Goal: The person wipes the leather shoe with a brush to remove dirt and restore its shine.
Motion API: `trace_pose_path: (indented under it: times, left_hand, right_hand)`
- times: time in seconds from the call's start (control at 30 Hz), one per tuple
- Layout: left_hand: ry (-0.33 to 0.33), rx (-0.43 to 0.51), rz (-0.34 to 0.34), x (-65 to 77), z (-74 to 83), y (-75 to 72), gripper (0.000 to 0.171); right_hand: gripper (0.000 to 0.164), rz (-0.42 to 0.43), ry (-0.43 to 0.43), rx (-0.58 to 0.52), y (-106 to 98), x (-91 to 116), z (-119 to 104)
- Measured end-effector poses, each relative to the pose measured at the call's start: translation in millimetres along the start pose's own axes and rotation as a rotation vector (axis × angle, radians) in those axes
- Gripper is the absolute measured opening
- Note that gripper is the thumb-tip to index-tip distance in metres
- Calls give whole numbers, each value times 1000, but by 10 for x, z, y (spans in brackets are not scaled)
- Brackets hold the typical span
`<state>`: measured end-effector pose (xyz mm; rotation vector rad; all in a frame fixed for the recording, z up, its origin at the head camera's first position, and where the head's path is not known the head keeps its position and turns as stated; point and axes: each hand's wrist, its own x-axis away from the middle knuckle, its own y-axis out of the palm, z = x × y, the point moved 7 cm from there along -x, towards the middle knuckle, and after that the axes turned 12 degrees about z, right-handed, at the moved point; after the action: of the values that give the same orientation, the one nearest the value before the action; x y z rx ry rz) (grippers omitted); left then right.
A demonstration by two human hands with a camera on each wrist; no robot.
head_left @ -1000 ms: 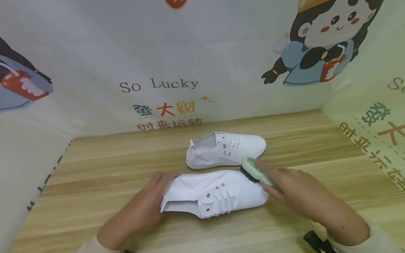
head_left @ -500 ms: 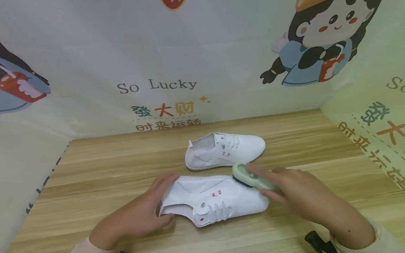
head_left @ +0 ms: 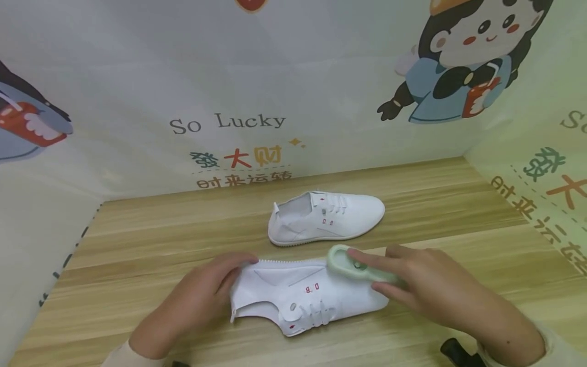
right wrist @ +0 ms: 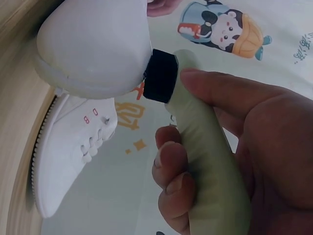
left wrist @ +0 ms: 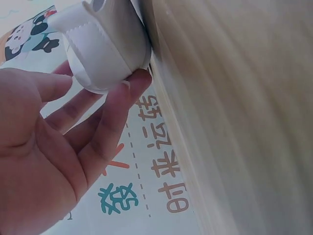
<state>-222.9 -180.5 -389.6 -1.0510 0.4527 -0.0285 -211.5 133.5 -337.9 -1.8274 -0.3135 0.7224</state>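
Observation:
A white lace-up shoe [head_left: 275, 280] lies tilted toward me on the wooden table, its opening facing the near side and its sole edge the far side. My left hand [head_left: 197, 293] holds it at the heel [left wrist: 105, 49], fingers bent around the back in the left wrist view. My right hand [head_left: 426, 283] grips a pale green brush [head_left: 340, 262] by its handle [right wrist: 210, 161], forefinger along its back. In the right wrist view the dark bristles [right wrist: 161, 76] touch the toe part of the shoe.
A second white shoe [head_left: 359, 211] stands upright just behind, toe to the right. Printed cloth walls [head_left: 321, 76] enclose the wooden table [head_left: 160, 229] at the back and sides. A black object [head_left: 456, 351] sits by the right sleeve.
The brush has moved left along the shoe's upper side and nearer to me. The held shoe has tilted further toward me, showing more of its sole edge. The rear shoe stays put.

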Motion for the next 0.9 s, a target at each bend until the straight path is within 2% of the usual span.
trace_pose_path:
  times: [0.2, 0.37, 0.53, 0.8, 0.9]
  left_hand:
    - [-1, -10, 7, -1, -44, -21, 30]
    - [-57, 54, -39, -21, -66, 2, 32]
    - [-59, 110, -41, -32, -71, 12, 31]
    - [-122, 178, -86, -31, -108, 32, 28]
    - [-113, 173, -83, -37, -117, 23, 28]
  right_hand:
    - [54, 33, -37, 19, 27, -38, -105]
    - [58, 56, -86, 31, 31, -71, -191]
    - [61, 89, -129, 73, 38, -103, -259]
    - [60, 60, -150, 96, 57, -150, -319]
    - [60, 54, -158, 102, 52, -173, -338]
